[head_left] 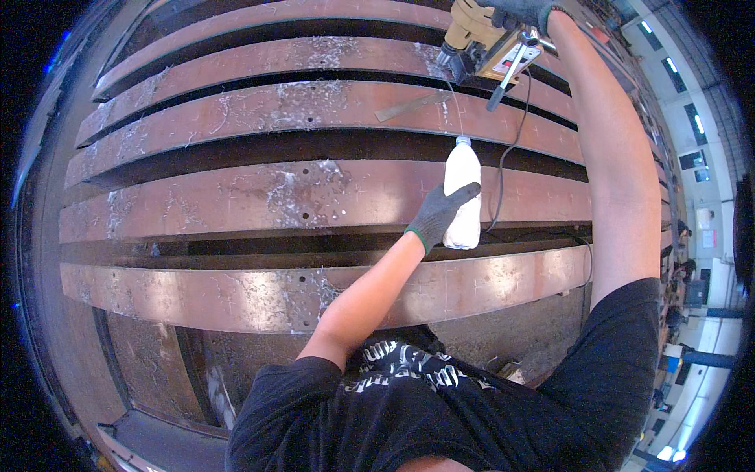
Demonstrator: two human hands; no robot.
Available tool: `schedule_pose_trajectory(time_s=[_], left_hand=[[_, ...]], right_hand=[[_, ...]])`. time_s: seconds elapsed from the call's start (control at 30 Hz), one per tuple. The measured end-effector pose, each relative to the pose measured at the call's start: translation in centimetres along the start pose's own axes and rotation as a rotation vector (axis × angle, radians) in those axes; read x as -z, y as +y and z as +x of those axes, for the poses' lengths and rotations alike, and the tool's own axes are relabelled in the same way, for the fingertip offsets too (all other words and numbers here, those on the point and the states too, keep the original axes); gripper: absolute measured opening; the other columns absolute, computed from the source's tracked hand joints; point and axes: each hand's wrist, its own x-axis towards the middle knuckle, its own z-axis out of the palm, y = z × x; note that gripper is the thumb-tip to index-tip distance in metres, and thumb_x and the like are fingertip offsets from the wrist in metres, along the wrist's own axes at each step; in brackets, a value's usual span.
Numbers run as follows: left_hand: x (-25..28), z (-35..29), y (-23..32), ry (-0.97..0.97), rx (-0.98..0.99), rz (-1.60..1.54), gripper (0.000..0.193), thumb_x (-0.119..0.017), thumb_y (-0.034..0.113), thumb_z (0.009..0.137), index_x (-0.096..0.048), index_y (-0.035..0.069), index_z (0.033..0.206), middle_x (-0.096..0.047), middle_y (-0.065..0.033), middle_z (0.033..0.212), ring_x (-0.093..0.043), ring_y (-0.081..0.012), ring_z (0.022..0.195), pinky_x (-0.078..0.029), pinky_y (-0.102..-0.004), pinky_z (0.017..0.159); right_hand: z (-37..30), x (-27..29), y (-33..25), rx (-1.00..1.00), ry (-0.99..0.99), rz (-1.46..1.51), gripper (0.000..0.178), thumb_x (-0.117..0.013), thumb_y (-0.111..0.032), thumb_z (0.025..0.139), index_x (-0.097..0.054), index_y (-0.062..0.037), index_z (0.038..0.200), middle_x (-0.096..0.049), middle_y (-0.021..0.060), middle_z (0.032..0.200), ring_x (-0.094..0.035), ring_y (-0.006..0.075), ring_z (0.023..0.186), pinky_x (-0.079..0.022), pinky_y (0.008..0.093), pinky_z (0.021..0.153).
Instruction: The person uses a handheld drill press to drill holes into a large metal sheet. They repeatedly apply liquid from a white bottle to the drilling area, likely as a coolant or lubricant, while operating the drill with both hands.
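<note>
My left hand [443, 214], in a dark grey glove, is closed around a white plastic bottle [462, 177]. From the bottle's cap a thin stream of liquid runs forward toward the tip of a yellow magnetic drill [474, 31]. That drill stands on one of the far steel beams, its chuck over the surface. My right arm reaches far forward, and my gloved right hand [525, 11] grips the drill at its upper right, partly cut off by the picture's top edge. A lever with a dark grip [503, 88] sticks out from the drill toward me.
Several reddish-brown steel beams [197, 200] lie side by side with dark gaps between them. Metal shavings, white wet patches and drilled holes mark their tops. A flat metal strip [413, 105] rests near the drill. A black cable [511, 149] trails from it across the beams.
</note>
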Motion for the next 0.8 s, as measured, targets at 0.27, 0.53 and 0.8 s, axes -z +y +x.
schedule_pose_trajectory(time_s=[0.27, 0.53, 0.8], left_hand=[[0.1, -0.7, 1.1, 0.055, 0.005, 0.144, 0.064, -0.079, 0.051, 0.088, -0.067, -0.003, 0.119, -0.073, -0.0118, 0.101, -0.07, -0.0208, 0.083, -0.058, -0.0371, 0.073], [0.1, 1.3, -2.7, 0.081, 0.015, 0.145, 0.078, -0.078, 0.061, 0.086, -0.061, -0.004, 0.127, -0.07, -0.0134, 0.105, -0.068, -0.0232, 0.09, -0.057, -0.0378, 0.08], [0.4, -0.2, -0.7, -0.064, -0.046, 0.026, 0.075, -0.075, 0.052, 0.089, -0.052, 0.0, 0.139, -0.066, -0.0124, 0.117, -0.064, -0.0195, 0.097, -0.055, -0.037, 0.082]], right_hand=[[1.0, -0.4, 0.3, 0.052, -0.026, -0.003, 0.046, -0.065, -0.043, 0.098, -0.072, 0.0006, 0.109, -0.07, 0.0085, 0.083, -0.068, 0.018, 0.072, -0.055, 0.0336, 0.065], [3.8, -1.6, 4.8, 0.052, 0.087, 0.03, 0.042, -0.067, -0.041, 0.095, -0.068, -0.002, 0.082, -0.062, 0.0058, 0.065, -0.065, 0.0169, 0.057, -0.051, 0.0348, 0.054], [2.2, -1.4, 2.4, -0.009, 0.028, 0.056, 0.041, -0.064, -0.039, 0.097, -0.067, 0.0021, 0.1, -0.067, 0.0103, 0.072, -0.068, 0.0195, 0.061, -0.052, 0.0368, 0.057]])
